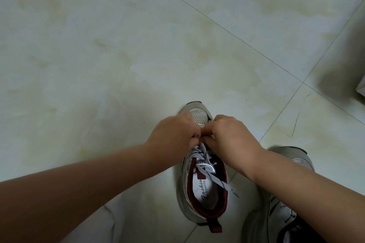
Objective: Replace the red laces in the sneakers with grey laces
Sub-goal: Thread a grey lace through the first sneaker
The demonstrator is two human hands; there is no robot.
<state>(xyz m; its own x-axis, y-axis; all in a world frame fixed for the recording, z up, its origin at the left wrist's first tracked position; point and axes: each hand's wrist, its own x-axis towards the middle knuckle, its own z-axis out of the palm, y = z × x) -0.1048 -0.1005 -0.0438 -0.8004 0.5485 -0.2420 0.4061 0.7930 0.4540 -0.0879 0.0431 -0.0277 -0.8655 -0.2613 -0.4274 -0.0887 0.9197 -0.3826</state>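
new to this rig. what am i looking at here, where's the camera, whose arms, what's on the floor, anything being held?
No robot here: a person works with bare hands, and the one wide-angle camera sits on their head, looking forward and down. The left hand and right hand meet over the front of a grey sneaker standing on the tiled floor. Both appear to pinch the grey lace near the lower eyelets; its loose end trails back across the shoe's opening. A second sneaker sits beside it, partly hidden by the right forearm. No red lace is in view.
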